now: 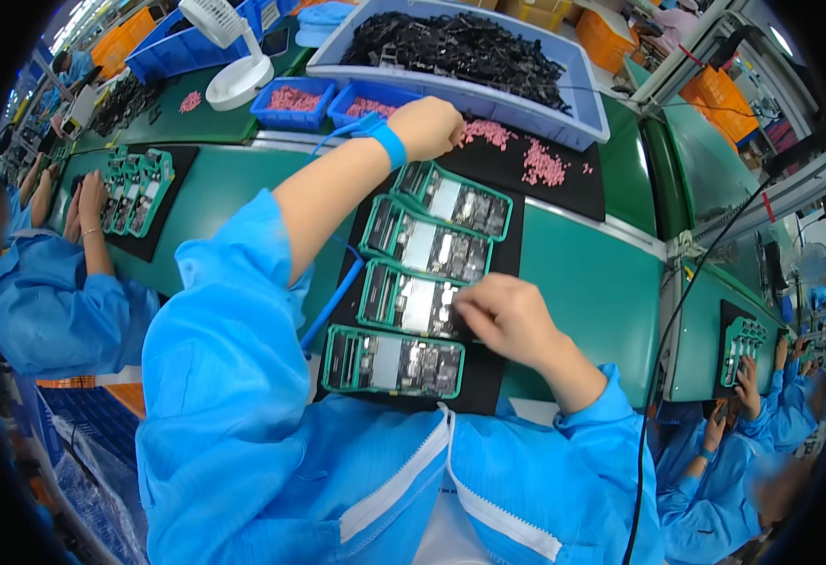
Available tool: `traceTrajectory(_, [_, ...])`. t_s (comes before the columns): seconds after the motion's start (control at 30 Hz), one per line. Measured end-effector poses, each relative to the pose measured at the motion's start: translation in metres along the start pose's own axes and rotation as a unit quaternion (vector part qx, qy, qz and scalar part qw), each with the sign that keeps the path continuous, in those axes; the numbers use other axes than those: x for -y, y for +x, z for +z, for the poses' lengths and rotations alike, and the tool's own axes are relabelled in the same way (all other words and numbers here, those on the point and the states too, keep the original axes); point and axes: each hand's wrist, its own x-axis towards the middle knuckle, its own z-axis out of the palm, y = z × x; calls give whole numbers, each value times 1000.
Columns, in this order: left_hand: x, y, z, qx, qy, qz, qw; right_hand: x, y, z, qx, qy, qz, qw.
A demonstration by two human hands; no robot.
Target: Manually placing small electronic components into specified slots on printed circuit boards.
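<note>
Several phone assemblies in green trays lie in a column before me. My right hand (512, 318) is pinched at the right end of one phone assembly (417, 303), second from the near end; whatever is between its fingertips is too small to make out. Nearest my body is another phone assembly (394, 364). My left hand (429, 129), with a blue wrist strap (389, 141), reaches far across to the edge of a pile of small pink pieces (490, 134). Its fingers curl downward and closed, and what they hold is hidden. The farthest phone assembly (455, 201) lies just below that hand.
Blue bins (292, 102) of pink pieces and a large tub (582, 99) of black parts stand at the back. More pink pieces (543, 165) lie on a black mat. A white fan (240, 83) stands back left. A blue cord (333, 299) runs left of the trays. Co-workers sit on both sides.
</note>
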Motion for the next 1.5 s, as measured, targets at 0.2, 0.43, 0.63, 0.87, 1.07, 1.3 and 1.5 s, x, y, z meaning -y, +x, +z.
traceTrajectory(0.2, [24,49,45,95,88,17,991,-78,48,-21,-123,-26,131,983])
traceTrajectory(0.43, [30,58,60,70,136,61,986,-165,113,-21,-137,-115,169,969])
traceTrajectory(0.63, [26,37,49,80,12,-2,997,-181,165,0,-112,-177,185,960])
traceTrajectory(0.87, [11,11,7,9,-81,-23,996,-190,175,3,-47,-264,189,945])
traceTrajectory(1.07, [-13,-7,-7,22,-98,-21,995,-182,155,-11,-70,-264,145,951])
traceTrajectory(1.3, [-48,-25,11,88,-106,36,990,-150,114,-36,-63,-216,168,960])
traceTrajectory(1.5, [-66,-26,38,95,-55,78,991,-122,50,-40,5,-215,168,962])
